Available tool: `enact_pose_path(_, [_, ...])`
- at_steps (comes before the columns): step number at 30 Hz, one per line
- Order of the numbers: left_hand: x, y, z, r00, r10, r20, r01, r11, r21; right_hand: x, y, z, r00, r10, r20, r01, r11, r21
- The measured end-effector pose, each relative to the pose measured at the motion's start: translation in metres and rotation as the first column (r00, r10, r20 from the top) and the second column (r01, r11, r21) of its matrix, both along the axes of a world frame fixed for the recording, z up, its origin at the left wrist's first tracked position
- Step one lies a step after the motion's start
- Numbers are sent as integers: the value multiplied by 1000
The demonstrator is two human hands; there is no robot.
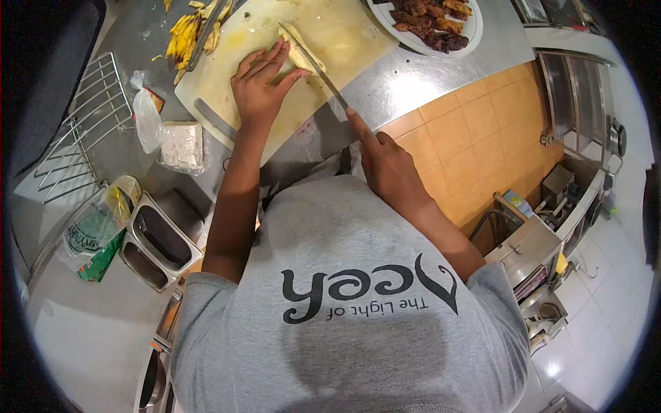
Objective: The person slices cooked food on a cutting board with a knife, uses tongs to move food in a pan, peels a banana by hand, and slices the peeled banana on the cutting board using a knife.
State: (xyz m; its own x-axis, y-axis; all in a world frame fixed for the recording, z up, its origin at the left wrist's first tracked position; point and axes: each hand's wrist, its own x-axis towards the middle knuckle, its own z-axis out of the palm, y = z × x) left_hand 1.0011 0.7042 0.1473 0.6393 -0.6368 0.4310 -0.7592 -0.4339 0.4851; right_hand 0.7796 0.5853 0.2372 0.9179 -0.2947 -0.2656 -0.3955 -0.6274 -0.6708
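Observation:
A pale peeled plantain [300, 47] lies on the yellowish cutting board [358, 34]. Along its length rests the blade of a long knife [321, 72], whose handle end is in the closed grip of my right hand [389, 162]. My left hand [261, 86] is at the plantain's near left side, fingers stretched out and thumb spread apart. The fingertips come close to the plantain; whether they press on it I cannot tell. Another flat grey blade or strip [215, 120] lies at the board's left edge.
Plantain peels [184, 38] lie beside a long metal utensil [206, 34] at the upper left. A white plate [475, 38] of browned fried pieces stands at the upper right. Left are a plastic-wrapped block [182, 146], a wire rack [86, 127] and steel containers [165, 237].

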Motion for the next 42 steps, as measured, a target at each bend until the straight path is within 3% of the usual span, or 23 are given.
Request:
enact_pose_path(12, [2,-1,-4,1000,-12,3,12,999,-40,21,1,-27,999,8,-34,-8,1000,1])
enact_pose_path(15, [6,-3,-6,992,2,128,5,999,-54,1,2,-26,997,30,-70,-32,999,-33])
enact_pose_path(18, [2,-2,-2,991,34,128,-32,999,-17,-18,0,-29,995,33,-97,-31,999,23])
enact_pose_path(24, [-9,5,7,999,40,-1,-40,999,-30,16,-12,-38,993,17,117,-9,998,-69])
enact_pose_path(27, [-11,17,7,999,43,33,-45,998,45,20,-15,-26,997,37,62,-28,989,-143])
enact_pose_path(28, [-12,18,11,993,59,103,-62,998,21,17,-15,-26,995,28,92,-14,989,-148])
enact_pose_path(31, [-10,30,19,991,123,49,-121,992,-41,4,-13,-24,985,15,173,16,985,-174])
enact_pose_path(34, [1,33,42,977,165,-138,-193,955,-225,-4,-9,-12,970,18,244,38,974,-223])
enact_pose_path(37, [25,20,89,980,-193,-50,187,976,-113,-9,-14,-7,965,100,244,-18,949,-314])
enact_pose_path(38, [35,12,95,942,-333,35,333,943,10,-10,-16,-5,970,141,197,-62,931,-360])
enact_pose_path(41, [47,-1,98,830,-548,-103,540,746,391,-13,-18,2,964,226,138,-148,891,-429])
enact_pose_path(42, [50,-4,100,792,-606,-72,577,706,410,-12,-18,4,960,244,137,-160,881,-445])
